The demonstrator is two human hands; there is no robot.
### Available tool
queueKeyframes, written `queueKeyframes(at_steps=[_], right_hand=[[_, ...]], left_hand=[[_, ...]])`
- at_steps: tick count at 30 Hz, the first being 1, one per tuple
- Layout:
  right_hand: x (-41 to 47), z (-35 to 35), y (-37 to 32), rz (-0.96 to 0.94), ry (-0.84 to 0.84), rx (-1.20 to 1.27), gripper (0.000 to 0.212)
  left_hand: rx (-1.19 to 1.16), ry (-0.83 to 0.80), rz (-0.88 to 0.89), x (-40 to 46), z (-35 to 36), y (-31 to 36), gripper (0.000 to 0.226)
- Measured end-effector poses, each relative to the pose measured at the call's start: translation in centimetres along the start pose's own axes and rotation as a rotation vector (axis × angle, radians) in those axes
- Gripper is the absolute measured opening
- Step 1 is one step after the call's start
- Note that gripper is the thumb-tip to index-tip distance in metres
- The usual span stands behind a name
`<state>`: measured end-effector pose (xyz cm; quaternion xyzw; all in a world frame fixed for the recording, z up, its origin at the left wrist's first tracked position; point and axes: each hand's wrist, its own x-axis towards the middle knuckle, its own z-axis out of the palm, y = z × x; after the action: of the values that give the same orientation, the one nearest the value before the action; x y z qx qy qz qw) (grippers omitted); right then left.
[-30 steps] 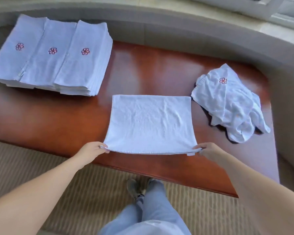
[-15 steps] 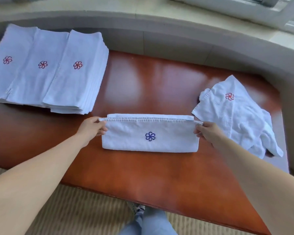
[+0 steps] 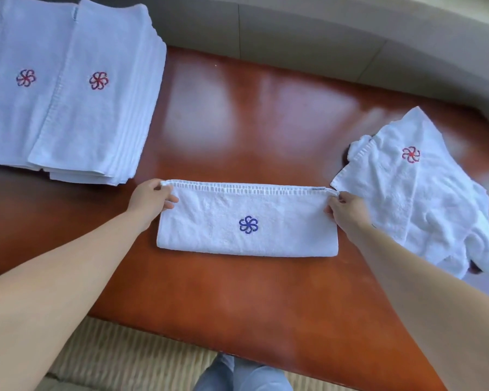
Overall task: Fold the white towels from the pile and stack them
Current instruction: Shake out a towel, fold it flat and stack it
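Left hand [image 3: 150, 198], right hand [image 3: 346, 210] pinching towel [image 3: 246, 221] corners

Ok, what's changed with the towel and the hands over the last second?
The towel was folded in half: both hands carried its near edge away from the person onto the far edge, so a blue flower now faces up. The left hand and right hand still pinch the same corners, now at the far side. The stacks, the pile and the table stayed as they were.
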<state>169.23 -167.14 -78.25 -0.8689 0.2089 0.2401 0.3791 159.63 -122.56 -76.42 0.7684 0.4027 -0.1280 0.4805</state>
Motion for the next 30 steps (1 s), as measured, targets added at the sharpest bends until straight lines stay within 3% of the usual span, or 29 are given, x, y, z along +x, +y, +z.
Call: queueKeyframes(at_steps=[5, 8, 10, 12, 14, 17, 20, 23, 26, 30], right_hand=[[0.6, 0.7, -0.1, -0.065, 0.062, -0.033, 0.027], [0.7, 1.5, -0.1, -0.084, 0.097, -0.043, 0.025], [-0.1, 1.9, -0.2, -0.080, 0.172, -0.024, 0.026], [-1.9, 2.9, -0.6, -0.104, 0.244, 0.011, 0.040], [-4.5, 5.0, -1.5, -0.303, 0.236, -0.046, 0.050], [-7.6, 10.7, -2.4, -0.713, 0.093, -0.348, 0.051], [-8.1, 15.3, -1.7, -0.886, 0.079, -0.509, 0.051], [-6.4, 16.0, 0.7, -0.933, 0.149, -0.626, 0.057], [-5.2, 14.7, 2.3, -0.921, 0.186, -0.727, 0.060], [-4.4, 11.9, 3.8, -0.665, 0.270, -0.718, 0.061]], left_hand=[[-0.111, 0.016, -0.016, 1.1, 0.5, -0.8, 0.010], [-0.057, 0.054, 0.002, 1.4, 1.3, -1.0, 0.010], [0.057, 0.108, 0.087, 0.8, 1.8, -0.9, 0.024], [0.217, 0.122, 0.260, -0.8, 2.8, -0.9, 0.049], [0.439, 0.092, 0.473, -3.3, 5.3, -0.9, 0.061], [0.787, -0.089, 0.685, -6.3, 10.4, -0.8, 0.061], [1.016, -0.091, 0.828, -5.7, 13.1, -2.7, 0.059], [1.031, -0.008, 0.920, -3.4, 11.9, -5.0, 0.059], [1.028, 0.080, 0.904, -1.4, 9.5, -7.2, 0.061], [1.026, 0.162, 0.783, -0.7, 7.5, -8.5, 0.066]])
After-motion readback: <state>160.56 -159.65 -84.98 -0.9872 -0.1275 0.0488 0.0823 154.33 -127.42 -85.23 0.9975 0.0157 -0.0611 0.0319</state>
